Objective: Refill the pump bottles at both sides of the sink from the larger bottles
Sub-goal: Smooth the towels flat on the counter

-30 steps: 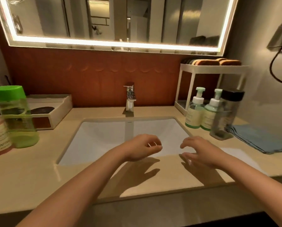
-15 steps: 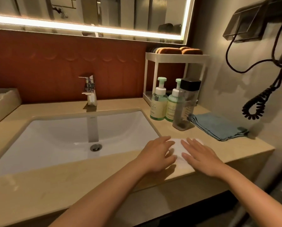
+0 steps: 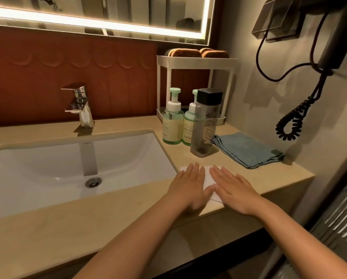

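Note:
Two green pump bottles stand right of the sink (image 3: 47, 158): one (image 3: 172, 121) nearer the basin, the other (image 3: 189, 125) partly hidden behind a tall clear bottle with a black cap (image 3: 205, 125). My left hand (image 3: 188, 186) and my right hand (image 3: 233, 190) lie flat, fingers straight, side by side on a white sheet (image 3: 208, 182) spread on the counter in front of the bottles. Neither hand holds anything. The bottles on the left side of the sink are out of view.
A folded blue cloth (image 3: 247, 150) lies right of the clear bottle. A white two-tier rack (image 3: 196, 61) with brown pads on top stands behind the bottles. The faucet (image 3: 81, 107) is at the back of the basin. A hair dryer with coiled cord (image 3: 291, 125) hangs on the right wall.
My view swung right, away from the left-side bottles. Both hands moved from above the sink's front edge down onto the white sheet and flattened.

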The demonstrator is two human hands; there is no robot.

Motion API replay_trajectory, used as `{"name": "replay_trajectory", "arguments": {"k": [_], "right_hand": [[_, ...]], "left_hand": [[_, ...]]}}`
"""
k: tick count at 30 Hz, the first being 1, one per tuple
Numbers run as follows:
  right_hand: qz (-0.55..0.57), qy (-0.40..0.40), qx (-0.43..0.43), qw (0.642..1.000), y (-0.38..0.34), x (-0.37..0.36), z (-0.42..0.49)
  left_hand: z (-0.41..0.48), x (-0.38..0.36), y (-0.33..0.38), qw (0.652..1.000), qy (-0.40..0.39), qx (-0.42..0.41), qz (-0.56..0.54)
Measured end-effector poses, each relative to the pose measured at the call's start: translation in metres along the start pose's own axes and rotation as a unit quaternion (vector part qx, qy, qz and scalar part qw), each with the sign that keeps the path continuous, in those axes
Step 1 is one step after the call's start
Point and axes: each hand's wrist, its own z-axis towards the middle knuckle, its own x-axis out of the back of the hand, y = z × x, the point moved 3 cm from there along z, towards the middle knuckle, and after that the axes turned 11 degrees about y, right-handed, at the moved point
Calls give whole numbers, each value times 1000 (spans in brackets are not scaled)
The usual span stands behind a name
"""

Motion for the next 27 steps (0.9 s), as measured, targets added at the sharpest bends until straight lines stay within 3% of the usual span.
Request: {"name": "replay_trajectory", "arguments": {"k": [17,27], "right_hand": [[0,-11,-48,999,-3,3,48],[31,-18,-80,996,-5,1,92]], "left_hand": [[30,2,-18,987,0,106,124],[66,9,-50,993,-24,109,43]]}}
